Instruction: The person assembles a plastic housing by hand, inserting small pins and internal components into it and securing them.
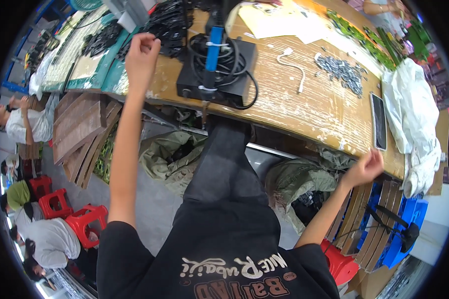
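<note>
My left hand (pixel 141 56) is raised over the far left of the wooden table (pixel 279 107), its fingers curled in toward the thumb. Just beyond it lies a heap of shiny black pieces (pixel 167 27). Whatever those fingers may hold is too small to make out. At the table's right front edge, my right hand (pixel 366 170) is closed with bent fingers, and its inside is hidden. Closest to that hand is a phone (pixel 378 122) with a dark screen. A pile of small grey pieces (pixel 341 72) lies farther back, beside a short white cable (pixel 293 70).
A black box (pixel 242 82) with coiled cables and a blue-handled post stands in front of me. White cloth (pixel 411 109) drapes the right end. Sacks (pixel 172 159) sit under the table; wooden trays (pixel 80 124) and red stools (pixel 87 224) stand left. Other people sit nearby.
</note>
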`<act>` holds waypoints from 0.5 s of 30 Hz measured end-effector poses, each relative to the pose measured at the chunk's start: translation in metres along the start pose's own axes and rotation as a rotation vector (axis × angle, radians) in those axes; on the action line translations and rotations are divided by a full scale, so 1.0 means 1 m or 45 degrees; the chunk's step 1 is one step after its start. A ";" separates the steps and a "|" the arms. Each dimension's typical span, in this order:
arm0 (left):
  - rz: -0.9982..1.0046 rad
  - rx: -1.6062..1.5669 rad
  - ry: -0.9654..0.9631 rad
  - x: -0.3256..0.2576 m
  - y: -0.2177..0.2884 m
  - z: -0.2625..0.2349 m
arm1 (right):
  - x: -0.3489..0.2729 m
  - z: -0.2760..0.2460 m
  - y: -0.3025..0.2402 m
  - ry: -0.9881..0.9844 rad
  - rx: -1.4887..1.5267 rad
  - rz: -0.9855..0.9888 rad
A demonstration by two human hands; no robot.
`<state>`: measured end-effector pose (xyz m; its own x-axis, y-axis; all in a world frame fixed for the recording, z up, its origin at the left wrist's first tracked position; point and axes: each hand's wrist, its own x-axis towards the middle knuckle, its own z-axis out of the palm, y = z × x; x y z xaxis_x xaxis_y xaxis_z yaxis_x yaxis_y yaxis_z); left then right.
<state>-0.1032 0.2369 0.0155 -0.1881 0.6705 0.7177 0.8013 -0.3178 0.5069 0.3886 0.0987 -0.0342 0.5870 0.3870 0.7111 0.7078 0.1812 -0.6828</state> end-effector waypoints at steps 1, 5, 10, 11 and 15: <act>0.000 0.100 -0.108 0.019 -0.012 0.006 | 0.012 0.014 -0.014 -0.253 -0.078 0.062; 0.536 0.459 -0.325 0.065 -0.043 0.033 | 0.041 0.069 -0.014 -0.822 -0.165 -0.101; 0.170 0.192 -0.706 0.077 -0.053 0.053 | 0.056 0.109 -0.017 -0.974 -0.143 -0.054; 0.174 0.143 -0.682 0.076 -0.052 0.053 | 0.058 0.115 -0.016 -0.981 -0.120 -0.106; 0.237 0.173 -0.526 0.072 -0.036 0.046 | 0.063 0.139 -0.011 -1.032 -0.098 -0.306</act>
<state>-0.1197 0.3276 0.0265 0.1852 0.8299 0.5262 0.8722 -0.3855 0.3011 0.3634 0.2467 -0.0049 -0.0252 0.8792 0.4757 0.8191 0.2910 -0.4944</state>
